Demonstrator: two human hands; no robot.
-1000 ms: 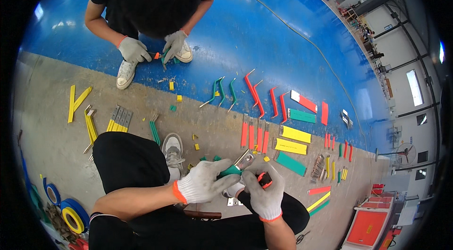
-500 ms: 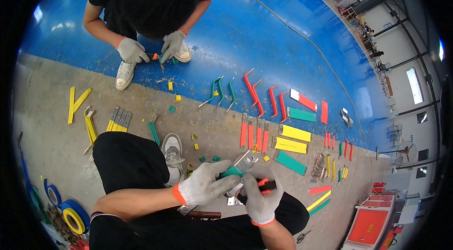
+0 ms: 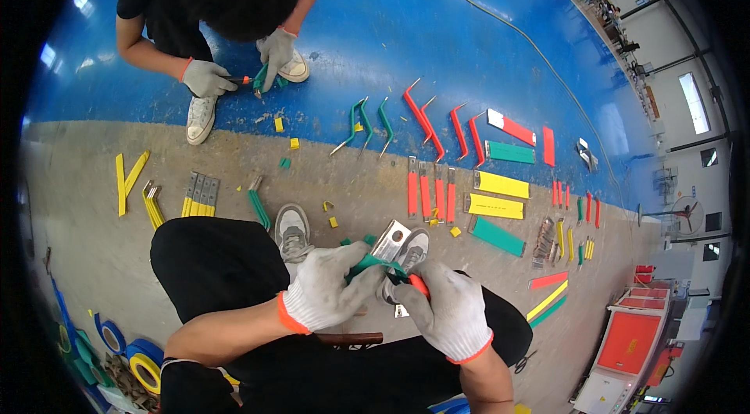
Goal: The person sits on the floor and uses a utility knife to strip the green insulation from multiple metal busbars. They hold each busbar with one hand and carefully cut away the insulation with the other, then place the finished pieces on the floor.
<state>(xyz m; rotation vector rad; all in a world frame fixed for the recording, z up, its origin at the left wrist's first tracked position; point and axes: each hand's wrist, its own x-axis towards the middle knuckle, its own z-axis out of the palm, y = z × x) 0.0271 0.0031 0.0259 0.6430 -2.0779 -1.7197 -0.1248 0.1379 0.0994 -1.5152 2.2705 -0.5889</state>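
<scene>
My left hand (image 3: 326, 289), in a white glove with an orange cuff, is closed around a flat metal bar (image 3: 393, 238) partly covered by a green sleeve (image 3: 367, 262). The bar's bare silver end, with a hole in it, points away from me. My right hand (image 3: 449, 303), gloved the same way, grips a red-and-black handled tool (image 3: 419, 286) against the near end of the green sleeve. The tool's working end is hidden by fingers and sleeve. Below my hands, a brown wooden handle (image 3: 355, 338) lies by my legs.
Opposite, a co-worker's gloved hands (image 3: 207, 78) hold a green piece and an orange-and-black tool. Bent red bars (image 3: 423, 123), green bars (image 3: 355, 125), and flat yellow bars (image 3: 500, 183) lie on the floor. Tape rolls (image 3: 145, 371) sit at left; scissors (image 3: 523, 362) lie at right.
My view has shifted slightly. The bar in my left hand has turned, showing more of its bare end, and my right hand with the tool has come lower against the sleeve.
</scene>
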